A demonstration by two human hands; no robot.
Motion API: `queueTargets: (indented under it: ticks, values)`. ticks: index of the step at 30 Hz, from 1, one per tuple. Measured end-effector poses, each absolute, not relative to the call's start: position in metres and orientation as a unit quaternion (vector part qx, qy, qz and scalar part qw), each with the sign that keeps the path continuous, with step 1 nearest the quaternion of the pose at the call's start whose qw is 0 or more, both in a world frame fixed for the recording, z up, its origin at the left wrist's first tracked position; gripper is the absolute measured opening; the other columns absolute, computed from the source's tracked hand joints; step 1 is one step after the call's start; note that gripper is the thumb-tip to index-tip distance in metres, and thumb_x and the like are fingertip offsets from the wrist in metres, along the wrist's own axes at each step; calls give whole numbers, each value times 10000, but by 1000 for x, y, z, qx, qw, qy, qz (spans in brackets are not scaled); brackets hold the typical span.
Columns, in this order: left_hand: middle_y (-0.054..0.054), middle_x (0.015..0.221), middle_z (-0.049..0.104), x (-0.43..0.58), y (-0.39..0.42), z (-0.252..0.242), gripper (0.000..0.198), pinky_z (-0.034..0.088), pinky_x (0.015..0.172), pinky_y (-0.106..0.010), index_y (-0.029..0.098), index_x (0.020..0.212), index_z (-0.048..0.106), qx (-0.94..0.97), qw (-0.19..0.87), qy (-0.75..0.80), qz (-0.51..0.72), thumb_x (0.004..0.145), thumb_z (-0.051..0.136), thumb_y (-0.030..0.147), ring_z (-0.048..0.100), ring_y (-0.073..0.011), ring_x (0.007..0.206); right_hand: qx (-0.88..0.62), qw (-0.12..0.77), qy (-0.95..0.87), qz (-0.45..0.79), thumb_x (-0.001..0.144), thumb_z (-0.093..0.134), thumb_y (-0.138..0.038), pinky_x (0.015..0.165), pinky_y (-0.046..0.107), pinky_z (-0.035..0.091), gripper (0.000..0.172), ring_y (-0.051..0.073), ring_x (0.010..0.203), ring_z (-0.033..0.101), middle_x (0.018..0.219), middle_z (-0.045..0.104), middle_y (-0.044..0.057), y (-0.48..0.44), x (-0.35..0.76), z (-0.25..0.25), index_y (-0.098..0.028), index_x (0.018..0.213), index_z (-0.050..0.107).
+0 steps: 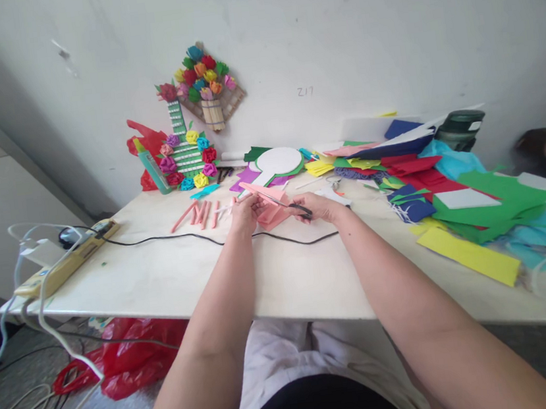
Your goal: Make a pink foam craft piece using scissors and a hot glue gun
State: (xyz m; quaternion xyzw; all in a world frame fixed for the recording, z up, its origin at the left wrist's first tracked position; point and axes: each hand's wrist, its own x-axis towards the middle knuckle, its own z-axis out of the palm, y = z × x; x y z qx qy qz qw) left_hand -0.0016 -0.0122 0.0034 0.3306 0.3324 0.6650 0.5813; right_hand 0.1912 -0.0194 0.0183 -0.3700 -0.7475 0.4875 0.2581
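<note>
Above the middle of the white table, my left hand [248, 212] is closed on the left edge of a salmon-pink sheet of craft paper [273, 216]. My right hand [314, 207] grips the dark handles of a pair of scissors [299, 210], whose blades point left across the paper. Whether the blades are fully closed is too small to tell. Left of my left hand lie several thin pink rolled strips [203, 214]. Just behind the paper rests a white round paddle-shaped cutout [280, 163] edged in green.
A green glue bottle [153, 167] and a flower-decorated guitar shape [187, 150] stand at the back left. Colored sheets [494, 200] pile up on the right, near a dark green bottle [460, 130]. A black cable [177, 236] crosses the table from a power strip [68, 257].
</note>
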Motion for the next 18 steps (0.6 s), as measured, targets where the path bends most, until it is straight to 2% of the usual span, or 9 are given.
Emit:
queueTargets:
  ticks: [18]
  values:
    - [-27,570,588,0,-10,1,24,487,536,-204,102,675,572,330,585,330,663,694,557,96,576,-94,493,-374,276,-747,476,659,681,-438,373,183,272,345,38,377,375,493,449,-62,-16,188,14,-156,650,483]
